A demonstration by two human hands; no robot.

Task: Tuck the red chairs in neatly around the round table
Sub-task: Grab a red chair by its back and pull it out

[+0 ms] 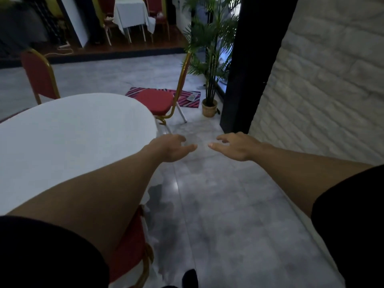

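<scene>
- Hands: left hand (pixel 173 147) and right hand (pixel 236 146) reach forward, fingers apart, holding nothing.
- Red chair (pixel 160 98) stands ahead, angled out from the round surface (pixel 62 132).
- Risk: a lopsided push could skew it or snag the tablecloth.

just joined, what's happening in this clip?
A person is walking beside a round table covered in white cloth, both arms stretched forward. The left hand and right hand are open and empty, touching nothing. Ahead, one red chair stands pulled out from the table, seat fully exposed; the hands point roughly toward it. Another red chair sits at the far side, and a third is close against the near edge.
</scene>
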